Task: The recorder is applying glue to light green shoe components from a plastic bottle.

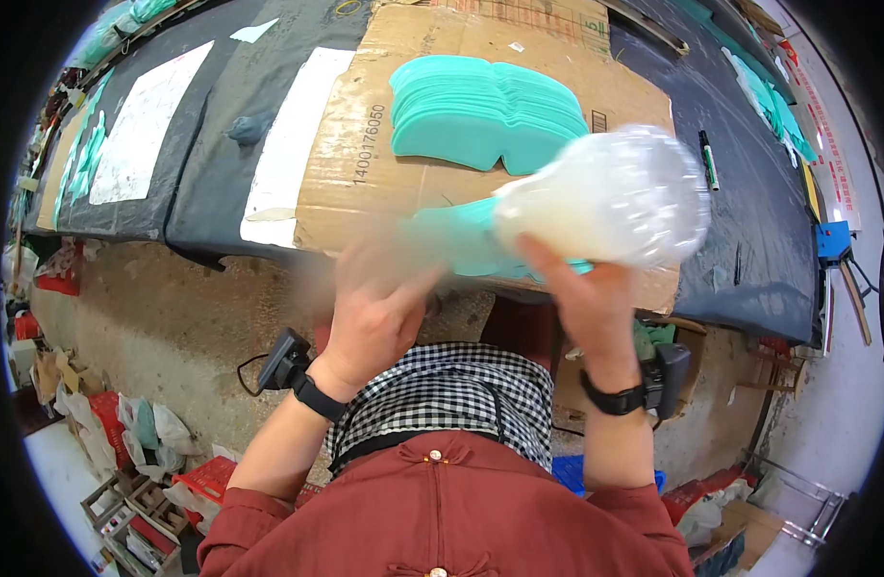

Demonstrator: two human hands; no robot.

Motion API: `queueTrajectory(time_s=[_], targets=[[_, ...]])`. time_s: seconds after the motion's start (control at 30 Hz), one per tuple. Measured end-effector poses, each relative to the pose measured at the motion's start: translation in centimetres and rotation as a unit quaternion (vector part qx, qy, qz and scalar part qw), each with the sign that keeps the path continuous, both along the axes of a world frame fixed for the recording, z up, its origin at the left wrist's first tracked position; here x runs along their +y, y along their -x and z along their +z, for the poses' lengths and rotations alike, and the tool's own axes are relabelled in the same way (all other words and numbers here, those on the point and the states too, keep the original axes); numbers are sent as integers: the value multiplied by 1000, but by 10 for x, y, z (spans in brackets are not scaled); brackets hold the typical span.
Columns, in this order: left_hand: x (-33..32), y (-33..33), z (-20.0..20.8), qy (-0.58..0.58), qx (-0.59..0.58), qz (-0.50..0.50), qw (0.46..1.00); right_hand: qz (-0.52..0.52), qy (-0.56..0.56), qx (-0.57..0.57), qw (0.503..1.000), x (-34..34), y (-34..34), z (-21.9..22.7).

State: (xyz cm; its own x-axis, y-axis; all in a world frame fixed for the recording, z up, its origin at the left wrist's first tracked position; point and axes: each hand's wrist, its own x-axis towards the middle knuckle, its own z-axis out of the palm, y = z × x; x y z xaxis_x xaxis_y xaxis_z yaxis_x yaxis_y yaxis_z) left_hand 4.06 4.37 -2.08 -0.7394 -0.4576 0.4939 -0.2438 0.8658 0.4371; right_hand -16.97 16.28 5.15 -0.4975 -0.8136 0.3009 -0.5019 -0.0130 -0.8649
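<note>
My right hand [596, 298] is closed around the near end of a roll of clear plastic film [644, 197], its whitish narrow end toward my left. My left hand [370, 313] is beside it, at the cardboard's near edge. Its fingers and a pale streak around them are smeared by motion, so their grip is unclear. Between my hands lies a smaller bundle of teal pieces [461, 226], partly hidden by the film and the blur. Farther back rests a thick stack of teal, eye-mask-shaped sheets [451, 135], each with a notch in its near edge.
Brown cardboard [336, 192] covers the middle of the dark table [749, 240]. White paper [293, 125] lies to its left, and a marker pen [709, 159] to its right. A blue clamp-like device [832, 240] sits at the right edge. Bags and red baskets [209, 478] stand below left.
</note>
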Motion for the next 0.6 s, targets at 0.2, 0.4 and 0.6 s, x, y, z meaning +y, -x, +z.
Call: queueTrajectory(time_s=[0.2, 0.4, 0.6], targets=[[-10, 8, 8, -16, -31, -13, 999, -225, 26, 44, 973, 25, 104, -1], [-24, -18, 9, -89, 37, 64, 993, -211, 38, -19, 977, 35, 68, -10], [-44, -40, 13, -144, 78, 141, 976, -53, 101, 53, 992, 15, -18, -39]])
